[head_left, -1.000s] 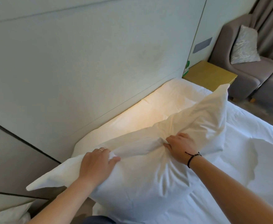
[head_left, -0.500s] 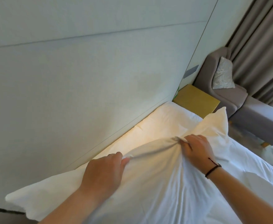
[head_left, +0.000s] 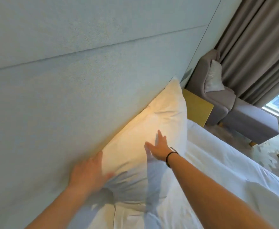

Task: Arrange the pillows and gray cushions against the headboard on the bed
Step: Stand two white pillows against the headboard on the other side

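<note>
A white pillow (head_left: 162, 123) stands on its edge and leans against the pale headboard (head_left: 69, 88) at the head of the bed (head_left: 226, 176). My left hand (head_left: 89, 172) lies flat on the pillow's near left edge, next to the headboard, and is blurred. With its fingers spread, my right hand (head_left: 158, 147) presses flat on the pillow's front face. A black band circles my right wrist. Across the room a gray cushion (head_left: 214, 78) rests on a gray armchair.
A yellow bedside table (head_left: 196, 106) stands just past the pillow's far corner. Beyond it are the gray armchair (head_left: 218, 100) with its footstool (head_left: 251, 128), brown curtains (head_left: 259, 47) and a window at the right edge.
Both hands have let go of the pillow's top edge and now lie flat on it. The pillow has moved from mid-air to lean against the headboard.
</note>
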`<act>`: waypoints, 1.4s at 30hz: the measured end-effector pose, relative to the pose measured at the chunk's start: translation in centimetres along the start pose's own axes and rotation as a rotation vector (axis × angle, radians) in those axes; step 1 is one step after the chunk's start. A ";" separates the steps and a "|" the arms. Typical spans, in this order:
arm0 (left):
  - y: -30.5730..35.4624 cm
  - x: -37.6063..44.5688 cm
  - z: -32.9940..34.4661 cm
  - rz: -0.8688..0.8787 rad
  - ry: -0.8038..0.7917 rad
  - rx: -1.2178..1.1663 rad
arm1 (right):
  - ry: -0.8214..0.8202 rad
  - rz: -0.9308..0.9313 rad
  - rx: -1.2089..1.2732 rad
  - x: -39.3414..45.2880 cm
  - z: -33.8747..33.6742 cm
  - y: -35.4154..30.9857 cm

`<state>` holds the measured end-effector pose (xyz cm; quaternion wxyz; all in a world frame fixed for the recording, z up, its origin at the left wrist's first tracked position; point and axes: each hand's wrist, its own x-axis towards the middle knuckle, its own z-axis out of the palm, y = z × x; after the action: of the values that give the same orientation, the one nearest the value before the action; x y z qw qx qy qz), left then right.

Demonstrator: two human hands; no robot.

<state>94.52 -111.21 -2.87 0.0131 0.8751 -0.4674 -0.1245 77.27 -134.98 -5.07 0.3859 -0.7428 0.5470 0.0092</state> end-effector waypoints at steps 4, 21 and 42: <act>-4.4 0.4 4.9 -0.077 -0.028 -0.202 | 0.027 0.122 0.103 -1.7 7.6 2.0; -5.2 -1.2 -1.6 0.015 0.223 -0.057 | 0.090 0.106 0.335 -4.2 8.2 -0.7; 26.1 -10.2 20.3 0.633 -0.242 -0.042 | 0.042 0.617 0.401 -27.6 3.7 39.1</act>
<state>63.15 -115.64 -16.83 0.0134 0.6651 -0.7113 -0.2269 35.66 -114.70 -17.64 0.4913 -0.4525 0.7442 0.0025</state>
